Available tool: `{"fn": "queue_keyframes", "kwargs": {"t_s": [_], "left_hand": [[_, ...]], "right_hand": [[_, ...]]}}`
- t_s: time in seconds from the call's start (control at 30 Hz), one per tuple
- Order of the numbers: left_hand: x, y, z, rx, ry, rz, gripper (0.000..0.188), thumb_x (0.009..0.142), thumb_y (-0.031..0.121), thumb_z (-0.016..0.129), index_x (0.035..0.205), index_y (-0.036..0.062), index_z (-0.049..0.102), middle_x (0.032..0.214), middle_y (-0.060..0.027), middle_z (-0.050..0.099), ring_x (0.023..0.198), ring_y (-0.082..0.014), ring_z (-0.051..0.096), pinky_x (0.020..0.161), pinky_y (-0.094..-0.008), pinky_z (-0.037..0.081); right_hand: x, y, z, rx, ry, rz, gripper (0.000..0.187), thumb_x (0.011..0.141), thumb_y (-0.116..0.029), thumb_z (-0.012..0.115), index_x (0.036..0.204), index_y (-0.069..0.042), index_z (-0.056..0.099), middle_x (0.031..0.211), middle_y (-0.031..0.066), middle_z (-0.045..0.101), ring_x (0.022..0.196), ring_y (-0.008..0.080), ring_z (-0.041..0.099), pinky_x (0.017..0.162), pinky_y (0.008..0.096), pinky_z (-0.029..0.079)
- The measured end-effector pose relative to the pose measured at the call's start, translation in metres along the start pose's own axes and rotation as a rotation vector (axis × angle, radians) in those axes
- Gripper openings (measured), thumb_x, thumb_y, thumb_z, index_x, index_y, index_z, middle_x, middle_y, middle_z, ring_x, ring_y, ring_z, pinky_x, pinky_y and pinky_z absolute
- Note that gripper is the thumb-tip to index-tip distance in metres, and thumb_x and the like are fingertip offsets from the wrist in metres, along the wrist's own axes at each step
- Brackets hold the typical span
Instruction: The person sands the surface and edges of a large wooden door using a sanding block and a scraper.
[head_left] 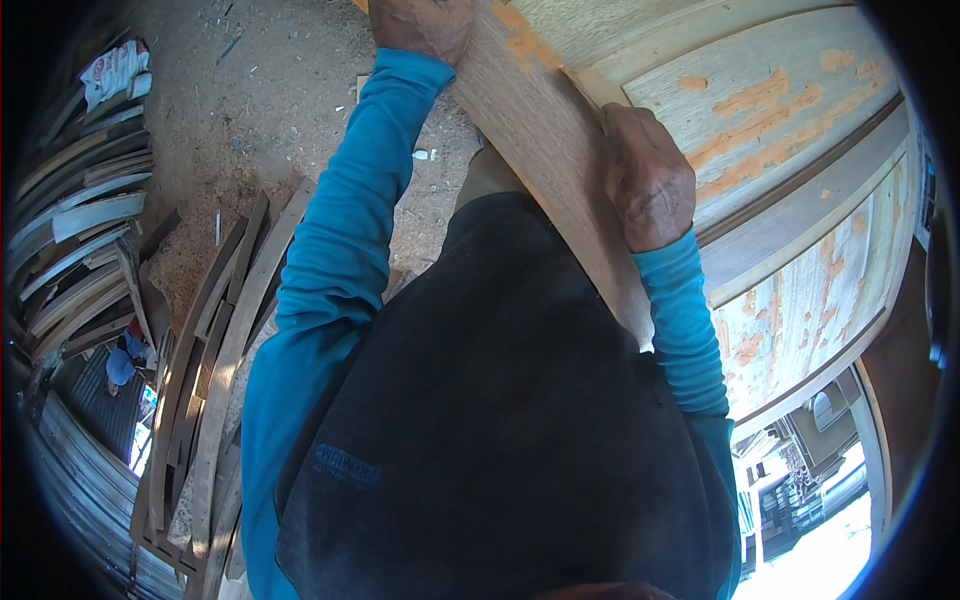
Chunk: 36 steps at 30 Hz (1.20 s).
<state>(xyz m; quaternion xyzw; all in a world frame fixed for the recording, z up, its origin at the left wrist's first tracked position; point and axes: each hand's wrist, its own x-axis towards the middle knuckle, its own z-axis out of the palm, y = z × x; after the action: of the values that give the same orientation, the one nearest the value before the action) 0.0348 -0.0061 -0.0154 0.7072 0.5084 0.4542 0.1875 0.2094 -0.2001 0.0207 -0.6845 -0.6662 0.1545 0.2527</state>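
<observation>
Wooden door (760, 130): likely heavy, stiff; take by edges. Left hand (425, 22) over near board (545, 140), right hand (650, 180) curled at its inner edge; can't tell contents.

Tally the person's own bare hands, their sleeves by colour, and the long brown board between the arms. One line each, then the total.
Bare hands (left hand, partly cut off by the frame; right hand): 2
Teal sleeves (left sleeve, right sleeve): 2
Long brown board: 1
Total: 5
</observation>
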Motion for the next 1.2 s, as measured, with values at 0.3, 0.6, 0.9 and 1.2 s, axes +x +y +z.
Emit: {"fn": "queue_keyframes", "kwargs": {"t_s": [0.3, 0.6, 0.9, 1.2], "left_hand": [[-0.001, 0.0, -0.002, -0.029, -0.019, -0.05, 0.04, 0.102, 0.033, 0.059, 0.123, -0.0007, 0.064, 0.105, -0.0222, 0.073, 0.096, -0.0356, 0.072, 0.084, -0.0412, 0.056], [-0.001, -0.004, 0.004, -0.033, 0.027, -0.018, 0.041, 0.101, 0.033, 0.059, 0.122, -0.0015, 0.066, 0.104, -0.0215, 0.074, 0.096, -0.0332, 0.072, 0.083, -0.0404, 0.056], [-0.006, -0.017, 0.003, -0.079, -0.021, -0.073, 0.04, 0.101, 0.029, 0.063, 0.122, -0.0049, 0.065, 0.105, -0.0147, 0.074, 0.096, -0.0216, 0.07, 0.084, -0.0332, 0.055], [-0.006, -0.041, 0.005, -0.371, -0.039, -0.017, 0.042, 0.102, 0.027, 0.065, 0.124, -0.0085, 0.062, 0.109, -0.0136, 0.072, 0.097, -0.0181, 0.067, 0.088, -0.031, 0.054]], "right_hand": [[-0.002, 0.01, -0.009, -0.025, 0.232, 0.117, 0.02, 0.09, -0.001, 0.066, 0.109, -0.006, 0.067, 0.097, 0.0148, 0.066, 0.084, 0.035, 0.069, 0.07, 0.0421, 0.056], [-0.044, 0.014, -0.048, -0.039, 0.172, 0.245, 0.027, 0.091, 0.003, 0.064, 0.117, -0.005, 0.069, 0.098, 0.0159, 0.067, 0.085, 0.0328, 0.07, 0.074, 0.0397, 0.057], [-0.17, 0.085, -0.1, -0.416, 0.465, 0.518, 0.036, 0.098, 0.0, 0.057, 0.133, -0.003, 0.067, 0.106, 0.0173, 0.068, 0.097, 0.0315, 0.068, 0.084, 0.041, 0.055], [-0.205, 0.082, -0.09, -0.345, 0.424, 0.577, 0.044, 0.095, 0.005, 0.053, 0.137, -0.006, 0.066, 0.105, 0.0152, 0.068, 0.093, 0.0264, 0.07, 0.079, 0.0387, 0.057]]}}
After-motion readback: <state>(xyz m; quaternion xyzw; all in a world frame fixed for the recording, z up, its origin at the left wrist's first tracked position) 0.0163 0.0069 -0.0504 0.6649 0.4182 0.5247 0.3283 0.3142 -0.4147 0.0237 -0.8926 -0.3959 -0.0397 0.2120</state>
